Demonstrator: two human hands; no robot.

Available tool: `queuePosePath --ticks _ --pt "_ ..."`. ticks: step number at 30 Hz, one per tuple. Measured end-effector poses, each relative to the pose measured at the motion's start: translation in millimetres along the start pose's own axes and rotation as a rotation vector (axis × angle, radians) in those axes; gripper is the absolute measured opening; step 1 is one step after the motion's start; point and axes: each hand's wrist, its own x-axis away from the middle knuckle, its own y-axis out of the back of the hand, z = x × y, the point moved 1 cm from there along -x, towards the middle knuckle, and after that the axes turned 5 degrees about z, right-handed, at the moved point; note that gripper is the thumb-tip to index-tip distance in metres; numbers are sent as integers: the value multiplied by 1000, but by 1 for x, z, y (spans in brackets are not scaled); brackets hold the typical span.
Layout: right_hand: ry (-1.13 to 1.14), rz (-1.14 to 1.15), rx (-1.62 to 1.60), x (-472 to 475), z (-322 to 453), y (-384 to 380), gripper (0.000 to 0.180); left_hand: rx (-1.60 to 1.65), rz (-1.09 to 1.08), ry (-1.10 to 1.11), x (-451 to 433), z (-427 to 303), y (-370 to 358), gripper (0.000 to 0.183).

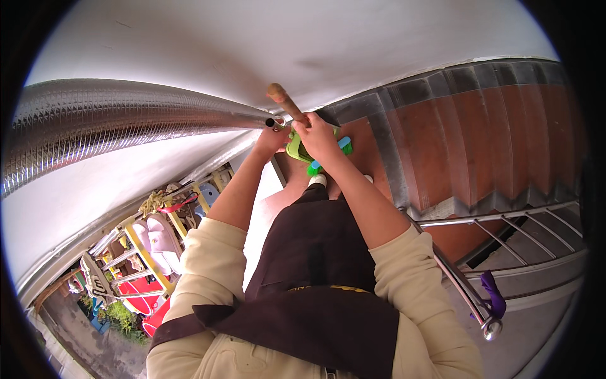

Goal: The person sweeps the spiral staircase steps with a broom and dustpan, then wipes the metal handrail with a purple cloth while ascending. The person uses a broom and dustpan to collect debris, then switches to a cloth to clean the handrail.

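My right hand (318, 135) is closed around a wooden handle (286, 102) whose rounded end points up toward the wall. My left hand (273, 140) is just left of it, by the dark hollow end of a tube (270, 122); its fingers are partly hidden, and its hold on the tube is hard to make out. Below both hands a green dustpan (297, 148) stands near the wall corner. A broom head with blue top and green bristles (344, 144) shows on both sides of my right wrist, close to my shoes.
A foil-wrapped pipe (142, 111) runs along the wall at left. A shoe rack (149, 256) with slippers and shoes stands at lower left. Red-tiled stairs (454, 142) lie at right, with a metal railing (445, 265) bearing a purple cloth (494, 296).
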Motion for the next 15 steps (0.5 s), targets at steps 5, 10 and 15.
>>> queuePosePath --ticks 5,10,15 --pt "57 -4 -67 -1 -16 -4 37 94 -74 71 2 8 -5 36" --pt "-56 99 -10 31 -39 10 32 481 -106 140 0 32 18 21" --pt "-126 145 225 110 -124 36 28 318 -128 166 6 39 45 30"
